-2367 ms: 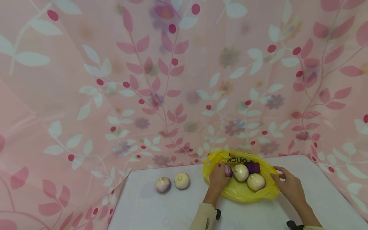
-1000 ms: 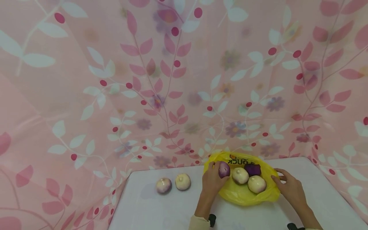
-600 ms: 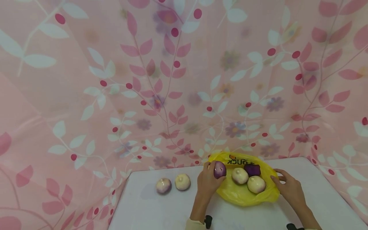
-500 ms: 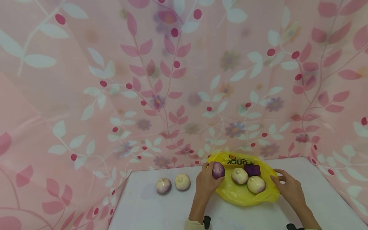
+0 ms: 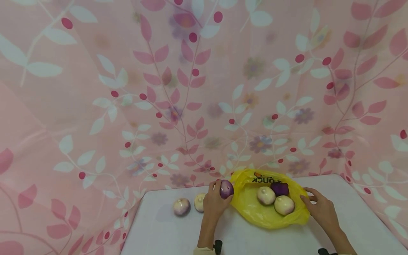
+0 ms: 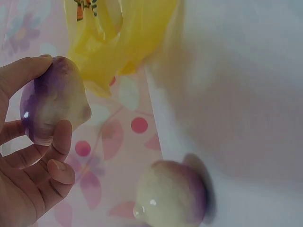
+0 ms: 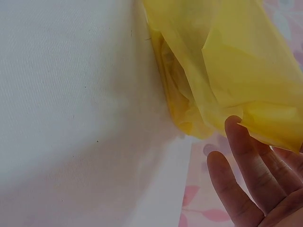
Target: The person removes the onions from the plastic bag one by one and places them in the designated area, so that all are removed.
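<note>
My left hand (image 5: 213, 205) holds a purple-and-cream turnip (image 5: 226, 189) just outside the left side of a yellow plastic bag (image 5: 255, 214). In the left wrist view, thumb and fingers curl round that turnip (image 6: 54, 101). On the bag's right side my right hand (image 5: 324, 209) grips the rim; the right wrist view has the fingertips at the yellow film (image 7: 255, 61). Inside the spread bag lie two pale turnips, one nearer the back (image 5: 266, 195) and one nearer the front (image 5: 284, 205), beside a dark purple object (image 5: 280, 188).
Two more turnips stand on the white table (image 5: 159, 233) left of the bag: one in plain sight (image 5: 181, 207), the other (image 5: 199, 202) partly behind my left hand. A pink floral cloth (image 5: 204, 106) hangs behind the table.
My left hand has lifted the purple turnip out of the bag and moved left past the rim, now covering part of one table turnip. The right hand keeps its place on the bag.
</note>
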The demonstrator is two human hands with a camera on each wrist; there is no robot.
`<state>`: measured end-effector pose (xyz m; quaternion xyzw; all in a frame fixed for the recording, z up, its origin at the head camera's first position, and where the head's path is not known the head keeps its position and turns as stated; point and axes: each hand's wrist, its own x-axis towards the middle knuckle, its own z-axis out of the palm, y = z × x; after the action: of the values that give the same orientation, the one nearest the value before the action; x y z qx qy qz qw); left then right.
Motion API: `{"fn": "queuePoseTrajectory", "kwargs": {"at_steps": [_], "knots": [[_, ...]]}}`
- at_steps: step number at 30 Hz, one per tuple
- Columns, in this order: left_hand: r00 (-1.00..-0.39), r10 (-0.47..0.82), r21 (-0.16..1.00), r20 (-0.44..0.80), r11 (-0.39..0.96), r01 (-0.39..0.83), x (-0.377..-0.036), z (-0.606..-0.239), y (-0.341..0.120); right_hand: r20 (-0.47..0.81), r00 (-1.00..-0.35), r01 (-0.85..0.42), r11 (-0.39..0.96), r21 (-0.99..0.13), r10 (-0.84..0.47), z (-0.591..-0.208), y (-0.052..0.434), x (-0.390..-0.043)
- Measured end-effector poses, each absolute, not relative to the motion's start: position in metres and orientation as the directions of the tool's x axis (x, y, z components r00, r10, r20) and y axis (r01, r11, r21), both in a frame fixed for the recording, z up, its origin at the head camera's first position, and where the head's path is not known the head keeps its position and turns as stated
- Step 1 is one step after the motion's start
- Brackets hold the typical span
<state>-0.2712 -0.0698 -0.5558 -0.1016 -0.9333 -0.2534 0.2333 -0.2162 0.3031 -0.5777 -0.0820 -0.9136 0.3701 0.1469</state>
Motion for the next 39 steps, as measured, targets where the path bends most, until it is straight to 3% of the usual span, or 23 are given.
{"fn": "queuePoseTrajectory", "kwargs": {"at_steps": [18, 28, 39], "knots": [[-0.803, -0.016, 0.416, 0.595, 0.862, 0.291, -0.276, -0.559, -0.123, 0.220, -0.943, 0.029, 0.718, -0.695, 0.251, -0.583, 0.305, -0.214], [-0.843, -0.084, 0.458, 0.531, 0.866, 0.202, -0.277, -0.553, -0.154, 0.242, -0.937, 0.013, 0.717, -0.697, 0.252, -0.581, 0.303, -0.215], [-0.834, -0.154, 0.488, 0.529, 0.860, 0.151, -0.272, -0.551, -0.184, 0.236, -0.938, 0.016, 0.713, -0.701, 0.253, -0.582, 0.304, -0.214]]}}
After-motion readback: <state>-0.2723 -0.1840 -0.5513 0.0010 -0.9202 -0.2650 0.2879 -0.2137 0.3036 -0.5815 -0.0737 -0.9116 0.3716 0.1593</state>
